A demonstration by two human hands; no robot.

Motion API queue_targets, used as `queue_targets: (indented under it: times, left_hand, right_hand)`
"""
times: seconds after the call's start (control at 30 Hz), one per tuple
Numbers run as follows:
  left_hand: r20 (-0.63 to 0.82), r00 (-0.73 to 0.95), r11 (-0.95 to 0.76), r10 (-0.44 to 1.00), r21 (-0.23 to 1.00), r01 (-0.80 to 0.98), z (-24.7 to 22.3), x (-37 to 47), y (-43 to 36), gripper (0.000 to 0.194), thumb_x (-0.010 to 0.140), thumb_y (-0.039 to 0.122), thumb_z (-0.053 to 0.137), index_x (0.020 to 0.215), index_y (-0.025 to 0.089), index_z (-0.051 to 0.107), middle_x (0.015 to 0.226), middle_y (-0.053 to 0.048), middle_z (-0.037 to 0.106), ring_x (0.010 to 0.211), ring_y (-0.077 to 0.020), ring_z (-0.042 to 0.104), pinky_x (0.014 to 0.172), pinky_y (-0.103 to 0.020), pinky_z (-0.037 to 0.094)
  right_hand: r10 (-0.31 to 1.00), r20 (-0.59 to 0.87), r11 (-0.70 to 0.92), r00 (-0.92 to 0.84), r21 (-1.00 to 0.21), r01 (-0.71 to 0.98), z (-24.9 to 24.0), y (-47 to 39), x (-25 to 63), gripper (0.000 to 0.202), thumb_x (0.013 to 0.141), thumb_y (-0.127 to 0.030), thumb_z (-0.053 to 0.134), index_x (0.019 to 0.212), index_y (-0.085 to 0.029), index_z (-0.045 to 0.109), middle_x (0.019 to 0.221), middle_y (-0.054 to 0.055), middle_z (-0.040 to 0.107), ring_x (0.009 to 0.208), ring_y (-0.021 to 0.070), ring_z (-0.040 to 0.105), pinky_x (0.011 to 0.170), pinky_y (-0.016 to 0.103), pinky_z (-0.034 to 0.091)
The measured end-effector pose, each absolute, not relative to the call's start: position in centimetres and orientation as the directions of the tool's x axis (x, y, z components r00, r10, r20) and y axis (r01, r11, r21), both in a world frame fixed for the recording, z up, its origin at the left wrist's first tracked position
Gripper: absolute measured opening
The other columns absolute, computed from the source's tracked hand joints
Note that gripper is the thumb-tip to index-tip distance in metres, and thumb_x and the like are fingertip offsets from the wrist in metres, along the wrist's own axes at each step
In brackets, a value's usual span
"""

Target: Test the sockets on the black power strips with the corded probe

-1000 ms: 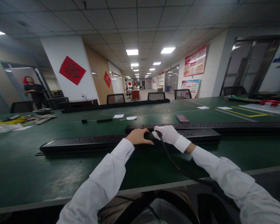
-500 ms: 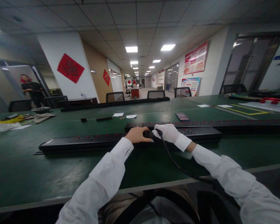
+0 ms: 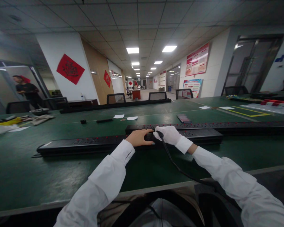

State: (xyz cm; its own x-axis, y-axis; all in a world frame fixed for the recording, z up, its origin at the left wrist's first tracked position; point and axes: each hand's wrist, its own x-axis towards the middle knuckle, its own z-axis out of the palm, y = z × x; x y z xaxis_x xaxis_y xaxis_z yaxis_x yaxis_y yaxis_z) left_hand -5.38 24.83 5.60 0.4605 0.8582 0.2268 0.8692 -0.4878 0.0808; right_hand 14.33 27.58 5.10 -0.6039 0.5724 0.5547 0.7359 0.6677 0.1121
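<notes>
A long black power strip (image 3: 80, 145) with a row of red switches lies across the green table. My bare left hand (image 3: 139, 138) grips this strip near its middle, thumb on the near side and fingers over the far side. Close to its right, my white-gloved right hand (image 3: 168, 135) is closed on a black plug with a cable (image 3: 171, 159), held at the strip's top. The cable runs down to the right over the table's front edge. The fingers hide where plug and strip meet. Just behind lies a second long black strip (image 3: 236, 126).
On the green table (image 3: 90, 179) are a phone (image 3: 184, 119), paper slips (image 3: 132, 118), a small black block (image 3: 83, 122) and a short black bar (image 3: 104, 120). Another long strip (image 3: 118, 105) lies at the far edge. A person (image 3: 27, 90) stands at the far left.
The whole view has shifted slightly. Both hands keep nearly the same place and hold on the strip and plug. The person at the far left has turned a little.
</notes>
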Motion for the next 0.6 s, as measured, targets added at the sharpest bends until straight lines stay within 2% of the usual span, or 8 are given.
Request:
queue_targets:
  times: [0.23,0.6]
  left_hand:
    - [0.211,0.442,-0.474,0.872,0.136,0.87,5.58,-5.41,24.87,0.066,0.065,0.068,0.049,0.119,0.031,0.047,0.111,-0.001,0.058,0.096,-0.0234,0.055,0.087,-0.032,0.038]
    - [0.208,0.455,-0.492,0.866,0.191,0.849,5.36,-5.72,25.35,0.068,0.064,0.067,0.051,0.119,0.028,0.049,0.115,-0.001,0.057,0.102,-0.024,0.053,0.088,-0.032,0.039]
  right_hand:
    - [0.581,0.543,0.692,-0.606,0.063,0.719,5.23,27.35,14.34,0.036,0.085,-0.042,0.032,0.08,-0.021,0.061,0.069,0.003,0.065,0.062,0.0116,0.055,0.057,0.021,0.03]
    - [0.59,0.544,0.659,-0.597,0.103,0.745,5.26,27.29,14.31,0.037,0.085,-0.045,0.031,0.084,-0.022,0.061,0.069,0.003,0.065,0.063,0.0133,0.057,0.057,0.022,0.028]
